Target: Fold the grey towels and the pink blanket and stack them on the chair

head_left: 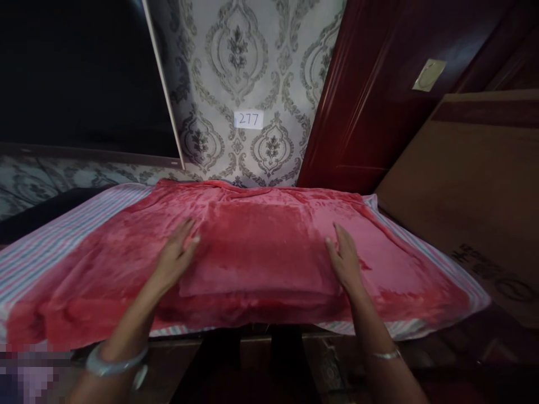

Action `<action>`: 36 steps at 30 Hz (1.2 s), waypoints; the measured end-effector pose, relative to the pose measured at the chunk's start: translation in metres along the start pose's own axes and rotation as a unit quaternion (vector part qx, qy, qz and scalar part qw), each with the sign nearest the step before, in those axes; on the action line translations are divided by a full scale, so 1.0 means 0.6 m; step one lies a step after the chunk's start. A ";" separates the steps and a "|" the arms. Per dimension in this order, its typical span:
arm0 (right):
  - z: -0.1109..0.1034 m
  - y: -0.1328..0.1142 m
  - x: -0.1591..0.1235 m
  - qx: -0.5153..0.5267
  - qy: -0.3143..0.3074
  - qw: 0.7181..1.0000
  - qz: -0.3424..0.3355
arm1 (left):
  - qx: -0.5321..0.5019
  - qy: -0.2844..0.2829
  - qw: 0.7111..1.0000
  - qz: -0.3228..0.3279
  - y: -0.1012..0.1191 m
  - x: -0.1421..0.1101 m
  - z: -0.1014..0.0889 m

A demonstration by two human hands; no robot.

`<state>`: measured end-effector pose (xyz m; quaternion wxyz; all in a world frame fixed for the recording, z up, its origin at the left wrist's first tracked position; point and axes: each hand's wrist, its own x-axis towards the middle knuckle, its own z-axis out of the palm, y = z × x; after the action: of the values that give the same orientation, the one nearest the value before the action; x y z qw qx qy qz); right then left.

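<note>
A red plush blanket (126, 264) lies spread over the table, and on its middle rests a folded, rectangular red plush piece (256, 247). Whether that piece belongs to the same blanket I cannot tell. My left hand (179, 252) is at the left side of the folded piece, fingers apart and thumb toward it. On the opposite side, my right hand (344, 258) is close to the right edge, its fingers also spread. Neither hand grips anything. A pale bangle (113, 362) circles my left wrist; a thin bracelet (388, 354) is on the right.
Under the blanket, a striped cloth (71, 224) shows at both sides. A large dark screen (84, 78) stands at the back left. A paper marked 277 (249, 119) is on the patterned wall. At right are a dark red door (379, 84) and a big cardboard box (475, 185).
</note>
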<state>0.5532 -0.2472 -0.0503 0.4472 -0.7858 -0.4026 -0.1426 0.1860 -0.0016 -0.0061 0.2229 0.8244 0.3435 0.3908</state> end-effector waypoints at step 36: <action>0.184 0.005 0.179 0.057 -0.059 0.956 0.281 | 0.153 -0.027 0.954 -0.257 -0.068 0.224 0.165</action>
<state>0.6086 -0.1037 -0.0508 0.4891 -0.8473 -0.1986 0.0585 0.3104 0.1150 -0.0249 0.1962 0.7426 0.5934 0.2409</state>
